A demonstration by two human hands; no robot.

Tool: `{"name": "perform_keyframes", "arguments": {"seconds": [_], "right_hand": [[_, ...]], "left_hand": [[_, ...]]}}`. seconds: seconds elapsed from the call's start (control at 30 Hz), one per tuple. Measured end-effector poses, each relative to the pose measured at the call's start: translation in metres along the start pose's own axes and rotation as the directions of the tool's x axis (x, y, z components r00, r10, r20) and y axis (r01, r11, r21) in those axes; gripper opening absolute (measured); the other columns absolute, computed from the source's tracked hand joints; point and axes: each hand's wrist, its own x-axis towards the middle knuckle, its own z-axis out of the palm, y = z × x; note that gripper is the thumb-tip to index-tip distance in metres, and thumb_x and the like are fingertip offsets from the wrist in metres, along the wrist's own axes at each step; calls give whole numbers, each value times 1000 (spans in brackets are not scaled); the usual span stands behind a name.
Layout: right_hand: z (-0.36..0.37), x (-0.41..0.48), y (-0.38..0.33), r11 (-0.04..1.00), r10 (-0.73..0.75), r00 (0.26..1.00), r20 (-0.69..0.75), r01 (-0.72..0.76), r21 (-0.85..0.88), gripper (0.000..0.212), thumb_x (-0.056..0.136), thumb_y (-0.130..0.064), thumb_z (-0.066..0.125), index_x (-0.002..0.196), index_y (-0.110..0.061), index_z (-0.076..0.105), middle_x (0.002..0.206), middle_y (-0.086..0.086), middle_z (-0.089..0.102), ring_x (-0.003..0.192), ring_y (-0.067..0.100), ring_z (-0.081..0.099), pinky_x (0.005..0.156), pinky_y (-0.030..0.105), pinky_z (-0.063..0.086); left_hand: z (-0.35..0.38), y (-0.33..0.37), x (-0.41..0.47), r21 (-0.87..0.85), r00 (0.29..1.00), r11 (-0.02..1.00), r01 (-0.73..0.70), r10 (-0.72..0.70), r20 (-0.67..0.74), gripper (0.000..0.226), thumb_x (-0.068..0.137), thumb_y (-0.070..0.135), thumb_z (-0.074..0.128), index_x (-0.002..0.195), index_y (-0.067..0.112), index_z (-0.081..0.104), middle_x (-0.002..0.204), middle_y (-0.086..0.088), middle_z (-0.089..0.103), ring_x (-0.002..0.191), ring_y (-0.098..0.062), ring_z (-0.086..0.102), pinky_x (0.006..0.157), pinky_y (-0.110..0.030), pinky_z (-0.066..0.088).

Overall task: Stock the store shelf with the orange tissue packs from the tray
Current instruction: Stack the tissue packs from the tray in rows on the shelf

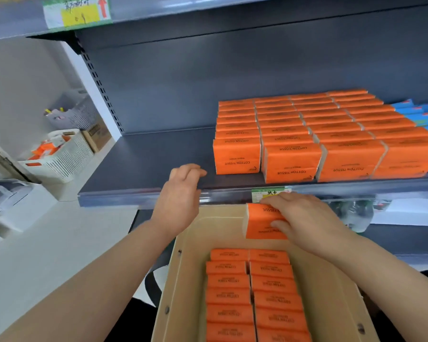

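A beige tray below the shelf holds two rows of orange tissue packs. My right hand grips one orange tissue pack lifted above the tray's far end, just under the shelf's front edge. My left hand hovers with loosely curled fingers over the front lip of the grey shelf, holding nothing. Several rows of stocked orange packs fill the shelf's right part, stacked two high at the front.
Blue packs sit at the shelf's far right. The shelf's left part is bare grey. White baskets and a cardboard box stand on the floor at the left. An upper shelf with a price label overhangs.
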Motion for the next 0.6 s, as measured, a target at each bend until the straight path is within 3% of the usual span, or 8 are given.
{"name": "perform_keyframes", "arguments": {"seconds": [0.3, 0.6], "right_hand": [[-38, 75, -38, 999, 16, 981, -194, -23, -35, 49, 91, -28, 59, 137, -27, 43, 132, 2, 53, 121, 27, 49, 96, 40, 41], [-20, 133, -34, 984, 86, 985, -151, -108, -139, 47, 90, -21, 62, 134, -21, 49, 126, 10, 47, 122, 32, 41, 94, 43, 38]], "left_hand": [[-4, -16, -8, -45, 990, 989, 140, -139, 25, 45, 86, -3, 51, 128, 13, 51, 136, -2, 44, 120, -22, 39, 88, -34, 47], [-2, -24, -1, 85, 991, 989, 119, -124, 45, 50, 85, -1, 54, 132, 18, 48, 134, 1, 44, 118, -21, 40, 88, -34, 45]]}}
